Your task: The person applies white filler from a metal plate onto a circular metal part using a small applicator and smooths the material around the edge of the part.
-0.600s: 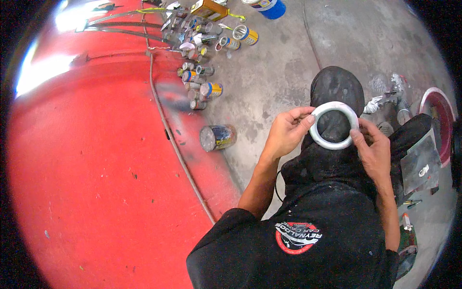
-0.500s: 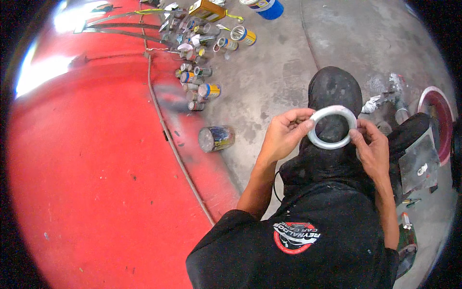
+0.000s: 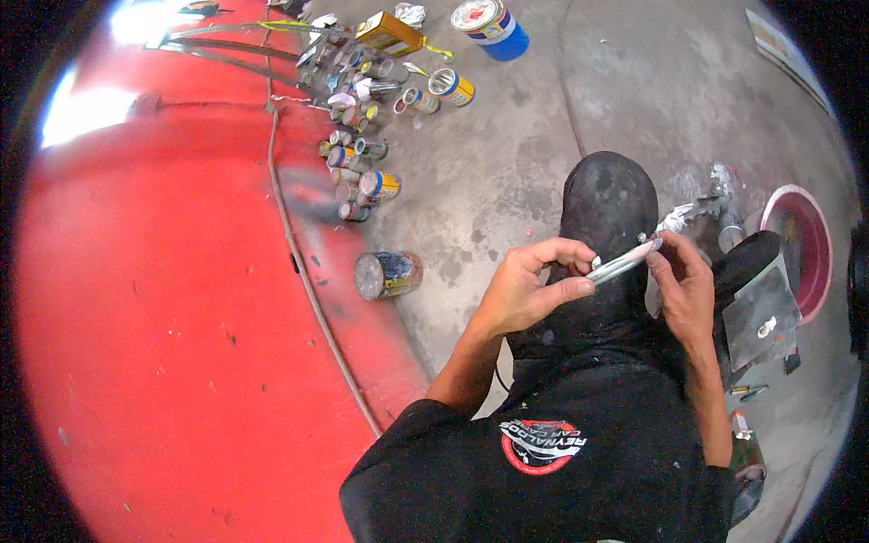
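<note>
A whitish-grey ring (image 3: pixel 625 261) is seen nearly edge-on above my dark-trousered knee (image 3: pixel 610 195). Its left end sits between the thumb and fingers of my left hand (image 3: pixel 539 282), which is closed in a pinch. At the other end, my right hand (image 3: pixel 685 288) grips the rim with its thumb and fingertips. The ring slants, with its right end farther from me than its left. Its open middle cannot be seen from this angle.
Several paint cans (image 3: pixel 380 185) stand by a red wall (image 3: pixel 163 299) at left, and a dented can (image 3: pixel 387 275) sits nearer. A blue bucket (image 3: pixel 507 43) is far off. On the right are a dark red basin (image 3: pixel 819 271), a grey sheet (image 3: pixel 763 312) and small tools (image 3: pixel 749 393).
The ring has turned from facing me, with its round hole showing, to almost edge-on. Both hands still hold it, and the whole view has shifted slightly.
</note>
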Motion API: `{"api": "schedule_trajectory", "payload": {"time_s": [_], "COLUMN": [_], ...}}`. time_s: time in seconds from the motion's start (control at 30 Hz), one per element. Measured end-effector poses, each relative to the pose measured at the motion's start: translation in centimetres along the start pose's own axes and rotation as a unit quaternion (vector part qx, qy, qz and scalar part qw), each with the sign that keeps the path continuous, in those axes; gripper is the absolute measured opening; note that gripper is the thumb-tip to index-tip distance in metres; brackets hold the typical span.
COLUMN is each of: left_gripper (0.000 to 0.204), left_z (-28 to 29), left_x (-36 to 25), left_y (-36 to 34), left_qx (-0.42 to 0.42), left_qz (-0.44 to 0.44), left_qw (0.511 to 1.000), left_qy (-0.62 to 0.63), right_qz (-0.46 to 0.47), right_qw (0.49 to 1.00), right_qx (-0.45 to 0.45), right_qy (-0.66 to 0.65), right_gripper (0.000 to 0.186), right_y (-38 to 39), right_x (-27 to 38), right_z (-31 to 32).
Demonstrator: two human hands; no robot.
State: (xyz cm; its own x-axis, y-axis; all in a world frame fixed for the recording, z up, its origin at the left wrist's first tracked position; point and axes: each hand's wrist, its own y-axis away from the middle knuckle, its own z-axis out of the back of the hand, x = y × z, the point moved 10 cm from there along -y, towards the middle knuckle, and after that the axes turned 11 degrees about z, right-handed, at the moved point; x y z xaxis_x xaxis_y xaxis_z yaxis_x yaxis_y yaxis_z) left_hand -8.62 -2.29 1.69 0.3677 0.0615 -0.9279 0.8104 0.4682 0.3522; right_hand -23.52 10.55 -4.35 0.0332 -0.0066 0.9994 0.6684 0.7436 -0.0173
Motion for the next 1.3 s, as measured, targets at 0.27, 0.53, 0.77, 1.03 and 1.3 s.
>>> {"api": "schedule_trajectory", "payload": {"time_s": [0.27, 0.53, 0.77, 1.03, 1.3], "left_gripper": [0.037, 0.045, 0.075, 0.069, 0.073], "left_z": [1.7, 0.4, 1.5, -1.0, -21.7], "left_x": [3.8, 6.3, 3.9, -5.6, 1.6], "left_y": [-0.7, -1.4, -0.6, 2.9, -6.0], "left_qx": [-0.053, -0.065, -0.152, -0.329, 0.084], "left_qz": [0.084, 0.097, 0.089, -0.231, -0.033], "left_qw": [0.989, 0.988, 0.981, 0.893, 0.981], "left_qy": [0.106, 0.103, -0.085, -0.201, -0.171], "right_qz": [0.014, 0.010, 0.014, -0.155, -0.136], "right_qw": [0.997, 0.987, 0.940, 0.886, 0.916], "right_qx": [0.018, -0.059, -0.197, -0.434, -0.378], "right_qy": [0.076, 0.147, 0.279, 0.051, -0.011], "right_gripper": [0.028, 0.026, 0.012, 0.035, 0.017], "right_y": [-0.3, 3.4, 11.3, 18.7, 15.2], "right_x": [-1.2, 1.9, 7.9, -1.8, -3.2], "right_z": [-1.3, 4.0, 13.3, 20.0, 17.8]}}
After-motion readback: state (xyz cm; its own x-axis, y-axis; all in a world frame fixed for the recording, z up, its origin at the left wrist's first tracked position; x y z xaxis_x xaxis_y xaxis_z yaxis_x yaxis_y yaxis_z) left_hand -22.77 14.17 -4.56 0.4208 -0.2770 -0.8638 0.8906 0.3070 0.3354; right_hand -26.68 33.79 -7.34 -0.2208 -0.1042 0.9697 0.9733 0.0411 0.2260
